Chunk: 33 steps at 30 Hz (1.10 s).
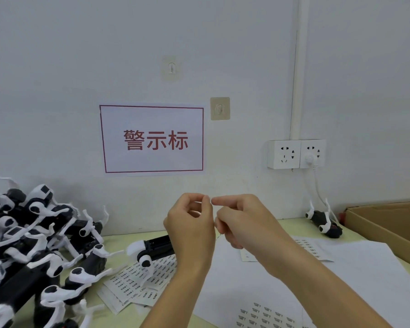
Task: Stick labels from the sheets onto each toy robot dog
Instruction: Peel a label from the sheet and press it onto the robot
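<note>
My left hand [191, 223] and my right hand [240, 218] are raised together above the table, fingertips nearly touching. The fingers of both are pinched; whether a small label sits between them is too small to tell. Below my left hand a black-and-white toy robot dog [152, 250] lies on its side on the label sheets [137, 282]. More label sheets [265, 314] lie under my right forearm. A heap of toy robot dogs [33, 252] fills the left of the table. One more robot dog [323, 221] lies at the back right.
A cardboard box [388, 226] stands at the right edge. On the wall are a red-framed sign [152, 139], two sockets [296, 153] with a white plug and cable, and two adhesive hooks [220, 108]. White backing paper [355, 275] covers the table's right half.
</note>
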### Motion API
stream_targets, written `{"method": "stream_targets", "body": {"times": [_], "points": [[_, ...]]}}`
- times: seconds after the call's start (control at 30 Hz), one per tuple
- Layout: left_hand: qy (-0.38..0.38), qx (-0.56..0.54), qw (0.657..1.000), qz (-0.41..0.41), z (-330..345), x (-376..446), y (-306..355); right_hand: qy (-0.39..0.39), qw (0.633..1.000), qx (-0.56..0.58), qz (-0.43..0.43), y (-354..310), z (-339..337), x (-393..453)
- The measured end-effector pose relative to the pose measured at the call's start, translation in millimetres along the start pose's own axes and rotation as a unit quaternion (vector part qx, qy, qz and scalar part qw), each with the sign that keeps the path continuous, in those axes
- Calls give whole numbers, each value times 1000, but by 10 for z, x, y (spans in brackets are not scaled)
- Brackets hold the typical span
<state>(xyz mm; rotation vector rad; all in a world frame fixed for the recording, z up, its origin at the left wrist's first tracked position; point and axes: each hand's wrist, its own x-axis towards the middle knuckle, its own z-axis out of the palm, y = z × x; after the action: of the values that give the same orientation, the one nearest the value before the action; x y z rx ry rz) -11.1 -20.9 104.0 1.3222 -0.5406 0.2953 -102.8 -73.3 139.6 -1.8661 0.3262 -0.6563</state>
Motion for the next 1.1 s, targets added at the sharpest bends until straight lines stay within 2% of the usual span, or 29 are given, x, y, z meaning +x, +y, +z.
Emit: {"method": "stream_targets", "body": {"times": [0.2,0.3,0.37,0.47,0.53,0.7,0.87,1.1], "points": [[-42,-57,998,-3,-35,28,7,-25,999,35,-31,-6,6,-8],[-95,-80,992,-20,-52,41,24,-28,997,46,-51,-20,-13,1],[-131,-82,988,-21,-45,29,30,-11,996,72,-50,-25,-31,17],[-125,-84,988,-11,-35,32,35,50,992,116,-23,-6,-92,58],[-127,-103,986,-43,-47,53,55,76,987,141,-11,26,-135,86],[-183,-162,964,-107,-74,88,91,71,988,138,7,83,-167,112],[-177,-153,967,-104,-68,91,79,77,990,116,18,137,-179,140],[-133,-82,986,-49,-38,64,47,105,991,86,13,155,-170,150]]}}
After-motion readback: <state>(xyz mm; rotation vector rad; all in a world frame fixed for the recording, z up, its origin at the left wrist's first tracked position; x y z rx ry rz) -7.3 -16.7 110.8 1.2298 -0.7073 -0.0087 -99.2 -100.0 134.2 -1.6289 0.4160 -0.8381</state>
